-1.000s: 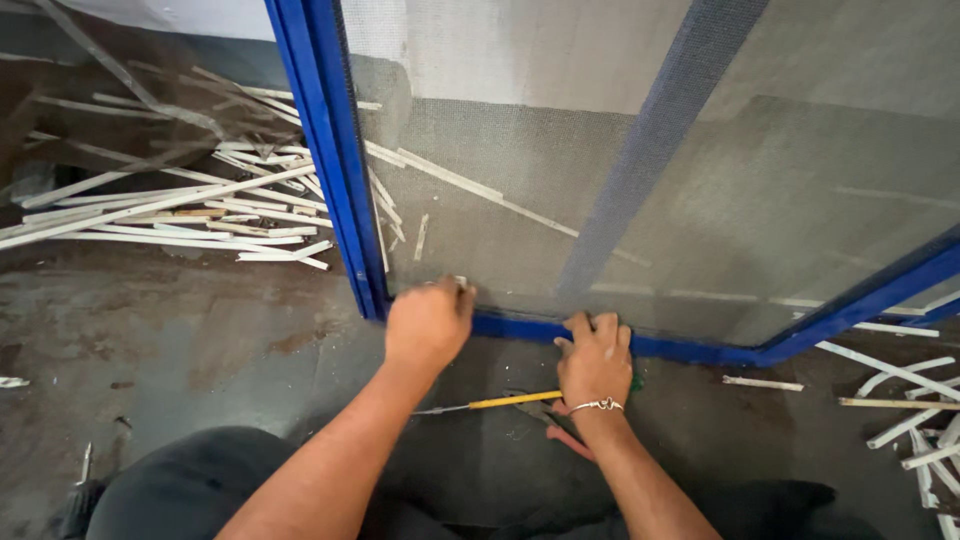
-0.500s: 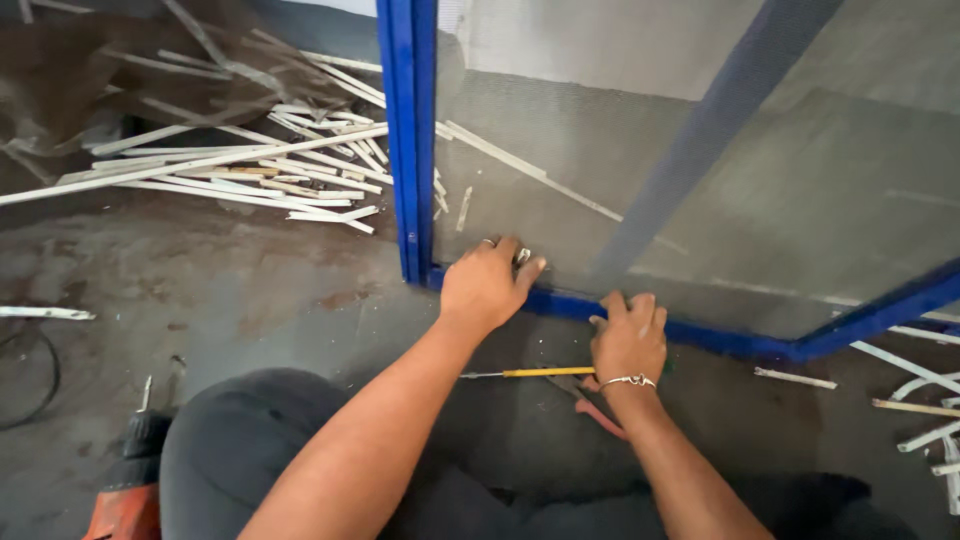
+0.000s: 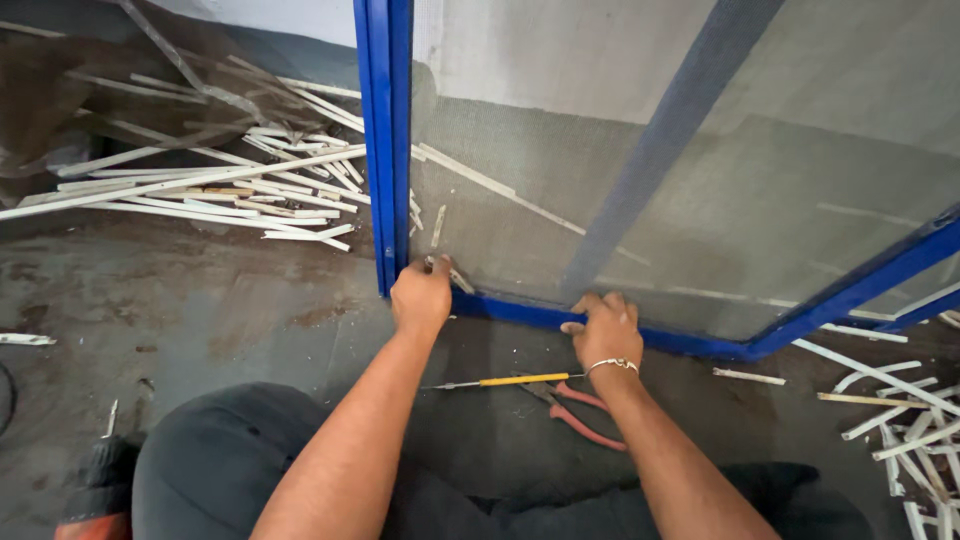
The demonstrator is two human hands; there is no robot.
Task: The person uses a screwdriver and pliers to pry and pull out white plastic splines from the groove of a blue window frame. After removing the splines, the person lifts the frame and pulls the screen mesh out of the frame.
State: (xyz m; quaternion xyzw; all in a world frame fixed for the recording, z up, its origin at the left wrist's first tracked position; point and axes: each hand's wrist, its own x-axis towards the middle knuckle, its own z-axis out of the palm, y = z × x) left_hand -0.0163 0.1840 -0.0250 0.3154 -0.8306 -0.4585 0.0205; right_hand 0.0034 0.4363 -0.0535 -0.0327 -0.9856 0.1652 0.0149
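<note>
At the frame's bottom corner, the left hand pinches the mesh shut-fisted; the right hand presses the blue frame, fingers curled, seemingly seating mesh.

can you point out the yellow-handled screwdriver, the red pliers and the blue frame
yellow-handled screwdriver [image 3: 520, 379], head view, middle of the yellow handle
red pliers [image 3: 590, 425], head view, on one red handle
blue frame [image 3: 383, 150], head view, left upright bar
</note>
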